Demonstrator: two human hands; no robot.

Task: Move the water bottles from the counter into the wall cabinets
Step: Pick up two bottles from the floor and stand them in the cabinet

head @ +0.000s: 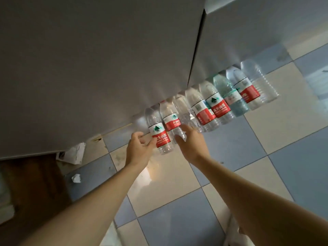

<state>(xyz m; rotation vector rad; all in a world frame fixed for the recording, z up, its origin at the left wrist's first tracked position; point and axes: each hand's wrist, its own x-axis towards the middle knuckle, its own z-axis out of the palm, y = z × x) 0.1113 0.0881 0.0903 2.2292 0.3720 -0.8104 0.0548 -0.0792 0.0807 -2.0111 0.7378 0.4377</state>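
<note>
Several water bottles (220,107) stand in a row on the tiled counter (266,132), most with red labels, one green-tinted (230,96). Closed grey wall cabinet doors (99,64) hang above and hide their caps. My left hand (139,150) is at the row's left end, its curled fingertips touching the label of the leftmost red-labelled bottle (160,137) with nothing between thumb and fingers. My right hand (192,142) is beside it, thumb and fingers around the lower part of an unlabelled clear bottle (181,133).
The counter has blue and cream tiles. A crumpled white box (75,153) and a small white scrap (76,178) lie at the left near a dark brown surface (30,185). A second cabinet door (257,32) meets the first at a dark gap.
</note>
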